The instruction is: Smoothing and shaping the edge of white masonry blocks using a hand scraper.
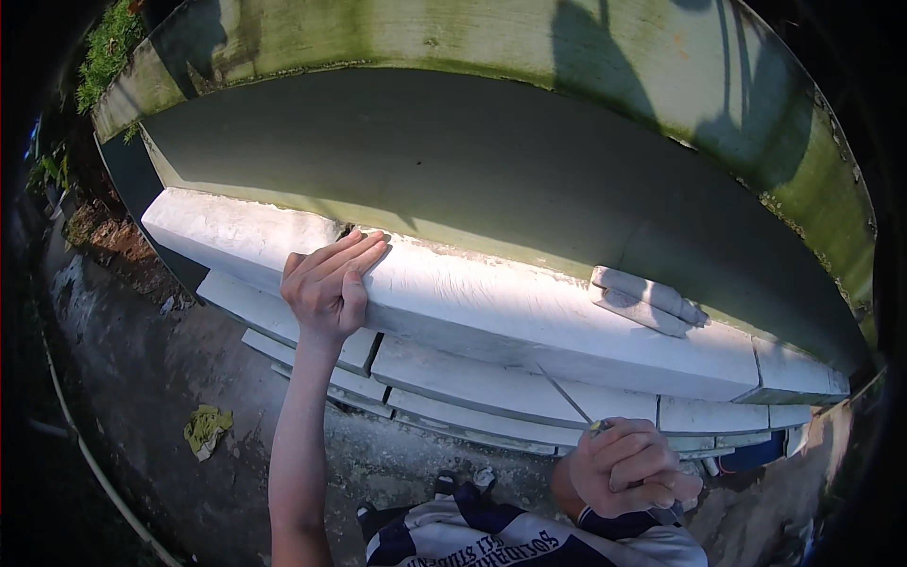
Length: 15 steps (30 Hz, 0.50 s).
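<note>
A long white block forms the top ledge along a curved wall. Flat across its upper face lies my left hand, fingers stretched toward the wall and the thumb bent; nothing shows in it. By the fingertips there is a small dark gap at the block's back edge. My right hand is closed around a screwdriver-like tool with a thin metal shaft. A bit of yellow shows at its grip; the fist hides most of the handle. The tool's tip points up and left, at the block's front face.
A pale folded bundle, perhaps cloth, rests on the ledge at right. Lower white slabs step down toward me. The green-stained wall curves behind. A yellow-green rag lies on the ground at left, and a hose-like line runs beyond it.
</note>
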Available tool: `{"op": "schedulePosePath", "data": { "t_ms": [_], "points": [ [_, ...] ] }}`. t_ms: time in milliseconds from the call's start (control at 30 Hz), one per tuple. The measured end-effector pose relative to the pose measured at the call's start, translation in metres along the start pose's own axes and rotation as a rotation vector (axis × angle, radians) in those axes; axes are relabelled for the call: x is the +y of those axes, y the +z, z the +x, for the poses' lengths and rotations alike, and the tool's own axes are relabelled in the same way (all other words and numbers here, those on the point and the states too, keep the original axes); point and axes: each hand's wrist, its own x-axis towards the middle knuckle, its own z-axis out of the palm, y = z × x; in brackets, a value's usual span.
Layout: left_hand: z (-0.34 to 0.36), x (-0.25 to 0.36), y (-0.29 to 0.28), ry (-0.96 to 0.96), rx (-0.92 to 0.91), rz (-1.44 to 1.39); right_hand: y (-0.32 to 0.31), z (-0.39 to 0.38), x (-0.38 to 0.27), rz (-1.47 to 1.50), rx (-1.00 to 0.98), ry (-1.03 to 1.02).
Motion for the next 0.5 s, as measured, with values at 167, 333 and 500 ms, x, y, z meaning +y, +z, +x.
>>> {"op": "schedulePosePath", "data": {
  "t_ms": [167, 333, 500],
  "points": [
    [-0.005, 0.003, -0.007, -0.02, -0.042, 0.009, 0.002, 0.003, 0.016, 0.06, -0.164, 0.065],
    [-0.001, 0.002, -0.004, 0.01, -0.018, 0.012, 0.009, 0.008, 0.013, -0.251, -0.259, 0.357],
    [-0.003, 0.006, -0.007, 0.003, -0.052, 0.001, 0.007, 0.003, 0.002, -0.142, -0.111, 0.286]
  ]
}}
